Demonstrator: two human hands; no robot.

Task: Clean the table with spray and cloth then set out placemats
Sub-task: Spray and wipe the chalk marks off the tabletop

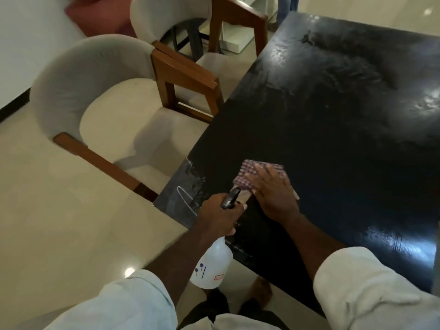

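A glossy black table (333,120) fills the right side of the head view, with wet smears across its top. My left hand (217,216) grips the neck of a white spray bottle (213,265) with a black trigger head, held just off the table's near left corner. My right hand (273,194) lies flat with fingers spread on a red-and-white checked cloth (250,173), pressing it onto the table near that corner. No placemats are in view.
Two cushioned chairs with wooden arms stand along the table's left side, the near chair (95,91) and the far chair (171,17). Pale tiled floor (59,222) lies to the left. My bare foot (260,291) shows under the table edge.
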